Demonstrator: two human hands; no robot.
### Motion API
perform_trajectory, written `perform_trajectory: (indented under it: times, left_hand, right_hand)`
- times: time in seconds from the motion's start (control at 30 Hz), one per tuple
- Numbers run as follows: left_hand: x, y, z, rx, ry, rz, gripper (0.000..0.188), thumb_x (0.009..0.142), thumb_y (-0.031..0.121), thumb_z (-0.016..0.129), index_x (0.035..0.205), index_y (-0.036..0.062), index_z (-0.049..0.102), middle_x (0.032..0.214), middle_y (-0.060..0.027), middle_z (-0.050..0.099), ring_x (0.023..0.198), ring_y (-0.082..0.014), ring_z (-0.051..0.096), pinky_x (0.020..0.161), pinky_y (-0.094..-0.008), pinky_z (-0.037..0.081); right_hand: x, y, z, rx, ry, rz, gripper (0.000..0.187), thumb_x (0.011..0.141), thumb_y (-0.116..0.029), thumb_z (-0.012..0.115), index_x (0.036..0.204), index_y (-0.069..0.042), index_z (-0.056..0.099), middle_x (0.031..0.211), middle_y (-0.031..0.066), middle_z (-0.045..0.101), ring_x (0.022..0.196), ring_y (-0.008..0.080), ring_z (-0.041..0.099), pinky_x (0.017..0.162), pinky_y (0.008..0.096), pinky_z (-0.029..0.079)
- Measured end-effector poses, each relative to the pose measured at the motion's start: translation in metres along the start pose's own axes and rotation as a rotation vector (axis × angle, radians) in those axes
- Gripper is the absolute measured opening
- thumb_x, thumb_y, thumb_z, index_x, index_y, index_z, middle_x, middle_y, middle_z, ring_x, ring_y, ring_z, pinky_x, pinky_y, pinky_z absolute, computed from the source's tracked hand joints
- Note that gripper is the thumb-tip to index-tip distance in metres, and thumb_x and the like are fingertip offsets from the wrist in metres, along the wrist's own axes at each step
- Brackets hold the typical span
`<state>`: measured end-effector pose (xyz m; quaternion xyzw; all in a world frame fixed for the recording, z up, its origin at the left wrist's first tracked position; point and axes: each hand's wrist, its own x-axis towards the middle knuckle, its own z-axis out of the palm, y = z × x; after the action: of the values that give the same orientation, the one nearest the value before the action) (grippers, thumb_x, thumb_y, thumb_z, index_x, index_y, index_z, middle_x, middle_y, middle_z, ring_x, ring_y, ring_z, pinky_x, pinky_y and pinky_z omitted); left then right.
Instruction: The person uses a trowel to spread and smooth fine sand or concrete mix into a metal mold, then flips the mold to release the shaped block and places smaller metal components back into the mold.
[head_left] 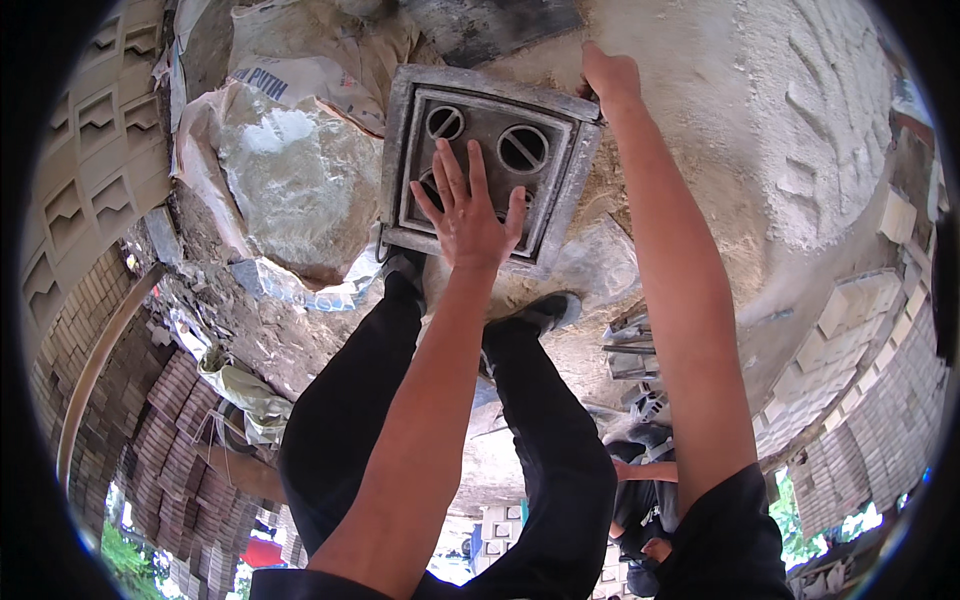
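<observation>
A square grey mould (568, 205) stands on the sandy ground in front of my feet. Its recessed face has round openings, the two far ones each crossed by a slanting bar. My left hand (470, 215) lies open over the near part of this face, fingers spread and pointing away from me, covering some of the openings. At the mould's far right corner my right hand (612, 78) is closed on what looks like a small dark handle (587, 91); the fingers largely hide it. A thin wire-like loop (381, 244) sticks out at the near left corner.
Left of the mould sits an open sack (300, 180) of pale powder, with a white sack (300, 80) behind. Sand (800, 120) is heaped at the far right. Patterned blocks (90, 190) line the left; stacked pavers (840, 460) stand right. Another person (640, 500) is nearby.
</observation>
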<state>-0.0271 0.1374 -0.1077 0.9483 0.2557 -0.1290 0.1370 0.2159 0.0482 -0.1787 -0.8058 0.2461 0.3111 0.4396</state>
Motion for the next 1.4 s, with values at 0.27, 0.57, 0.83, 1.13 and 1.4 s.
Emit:
perform_trajectory:
  times: [0.27,0.57,0.83,1.13,1.4]
  left_hand:
    - [0.0,0.005,0.001,-0.062,-0.007,0.021,0.082,0.09,0.052,0.05,0.153,0.0108,0.017,0.159,-0.021,0.006,0.145,-0.0374,0.017,0.115,-0.0592,-0.001]
    - [0.003,0.006,0.002,-0.059,0.024,0.039,0.082,0.09,0.051,0.051,0.153,0.0106,0.017,0.158,-0.0213,0.007,0.144,-0.0369,0.018,0.115,-0.0595,0.0]
    - [0.004,0.008,0.0,-0.032,-0.039,0.015,0.084,0.09,0.053,0.05,0.153,0.0108,0.015,0.159,-0.0212,0.005,0.145,-0.0368,0.015,0.115,-0.0594,-0.002]
    - [0.001,0.006,0.0,-0.064,-0.042,0.008,0.084,0.089,0.052,0.051,0.153,0.0103,0.016,0.159,-0.0212,0.004,0.145,-0.0373,0.015,0.114,-0.0598,-0.003]
    - [0.002,0.01,0.002,-0.055,-0.037,0.01,0.084,0.088,0.052,0.052,0.153,0.0115,0.017,0.159,-0.0199,0.005,0.145,-0.0362,0.016,0.115,-0.0595,-0.001]
  right_hand:
    - [0.014,0.018,-0.011,-0.129,-0.007,-0.169,0.051,0.09,-0.039,0.059,0.072,0.008,0.064,0.064,0.0202,0.064,0.059,0.0308,0.064,0.066,0.0404,0.05]
    - [-0.011,0.005,-0.016,-0.08,0.074,-0.24,0.058,0.091,-0.045,0.058,0.069,0.008,0.063,0.07,0.0262,0.066,0.064,0.0336,0.068,0.065,0.0374,0.054]
    - [-0.002,0.004,-0.014,-0.566,0.196,-0.207,0.071,0.089,-0.059,0.054,0.079,0.01,0.068,0.08,0.031,0.066,0.087,0.0452,0.066,0.079,0.0487,0.053]
    - [0.008,0.023,-0.022,0.043,-0.172,-0.162,0.067,0.09,-0.058,0.058,0.068,0.005,0.062,0.062,0.0181,0.065,0.051,0.0246,0.065,0.05,0.0338,0.05]
    - [0.018,0.023,-0.021,-0.289,0.211,0.008,0.072,0.092,-0.059,0.05,0.084,0.012,0.065,0.081,0.0253,0.067,0.079,0.0349,0.068,0.071,0.041,0.053]
